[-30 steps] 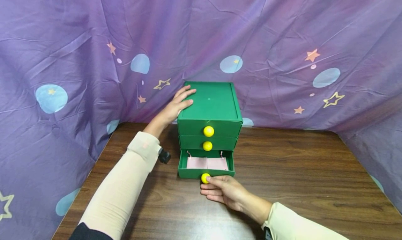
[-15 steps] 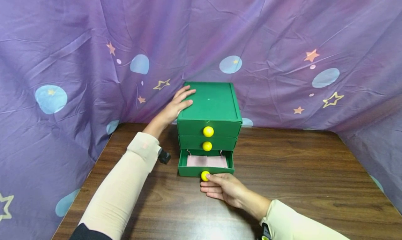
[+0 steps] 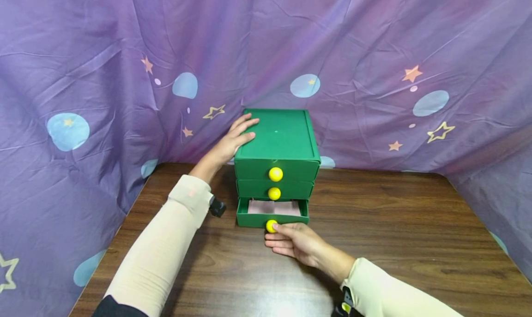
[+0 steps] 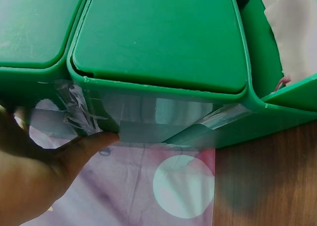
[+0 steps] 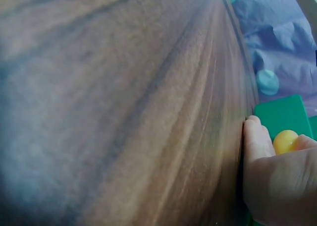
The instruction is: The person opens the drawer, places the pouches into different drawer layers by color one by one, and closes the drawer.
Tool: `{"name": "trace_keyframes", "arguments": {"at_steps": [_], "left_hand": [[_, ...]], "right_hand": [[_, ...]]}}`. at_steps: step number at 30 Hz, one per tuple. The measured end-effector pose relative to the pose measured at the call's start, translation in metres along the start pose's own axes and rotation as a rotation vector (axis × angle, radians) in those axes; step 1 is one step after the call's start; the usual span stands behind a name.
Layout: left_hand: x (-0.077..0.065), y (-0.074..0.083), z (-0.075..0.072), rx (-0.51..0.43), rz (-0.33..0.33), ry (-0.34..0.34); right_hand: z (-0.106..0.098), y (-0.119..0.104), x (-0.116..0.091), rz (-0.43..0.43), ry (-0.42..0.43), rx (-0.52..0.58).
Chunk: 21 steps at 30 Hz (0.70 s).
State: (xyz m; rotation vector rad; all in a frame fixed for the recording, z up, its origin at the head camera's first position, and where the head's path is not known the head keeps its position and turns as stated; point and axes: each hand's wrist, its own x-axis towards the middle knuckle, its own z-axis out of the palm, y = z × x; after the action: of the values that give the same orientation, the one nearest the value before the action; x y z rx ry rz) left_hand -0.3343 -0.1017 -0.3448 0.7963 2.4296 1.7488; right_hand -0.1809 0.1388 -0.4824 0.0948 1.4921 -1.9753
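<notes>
A green drawer cabinet [image 3: 279, 134] stands on the table, its bottom drawer [image 3: 249, 220] partly pulled out. Light pink cloth-like pieces [image 3: 261, 207] lie in that drawer; dark cords at its back are mostly hidden. My left hand [image 3: 232, 140] rests on the cabinet's left top edge, fingers spread over the top; in the left wrist view the thumb [image 4: 91, 145] lies along the taped side. With my right hand [image 3: 301, 244] I hold the bottom drawer's yellow knob [image 3: 271, 226] between thumb and fingers. In the right wrist view the fingers extend beside the knob [image 5: 285, 141].
Two upper drawers with yellow knobs, the top knob [image 3: 275, 174] and the middle knob [image 3: 274, 194], are closed. The brown wooden table [image 3: 395, 224] reaches back to a purple curtain [image 3: 357, 54] with stars and blue ovals, close behind the cabinet.
The bottom drawer has slid some way into the cabinet, and my right hand has moved inward with its knob. My left hand has stayed on the cabinet.
</notes>
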Motion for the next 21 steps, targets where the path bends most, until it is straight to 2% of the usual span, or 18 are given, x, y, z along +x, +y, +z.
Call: {"name": "trace_keyframes", "arguments": {"at_steps": [21], "left_hand": [[0.000, 0.001, 0.000, -0.001, -0.013, 0.006]], "right_hand": [[-0.010, -0.014, 0.023, -0.021, -0.009, -0.003]]}}
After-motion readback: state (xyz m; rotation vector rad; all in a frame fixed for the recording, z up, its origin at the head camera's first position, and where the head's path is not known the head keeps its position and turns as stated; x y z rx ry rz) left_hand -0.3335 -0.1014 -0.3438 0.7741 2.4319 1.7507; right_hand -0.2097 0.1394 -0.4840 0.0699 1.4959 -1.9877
